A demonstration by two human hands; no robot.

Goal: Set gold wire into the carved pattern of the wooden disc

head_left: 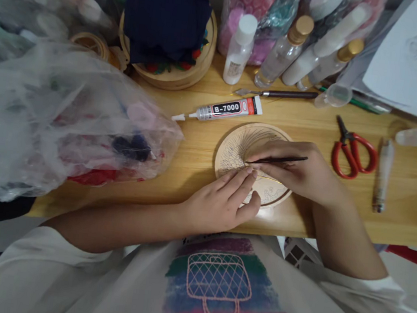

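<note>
Right hand: pinching black tool over disc.
Left hand: fingertips down on disc, thumb apart, unclear if pinching anything. Disc flat on table, beneath both hands; thin gold wire across disc, near right hand. Glue tube just beyond disc, cutters to right of disc.

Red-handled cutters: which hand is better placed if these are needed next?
Probably the right hand: it is nearer the red-handled cutters, which lie to its right, though it holds a slim dark tool. The left hand is at the round wooden board, farther away, and would need to reach past the right.
</note>
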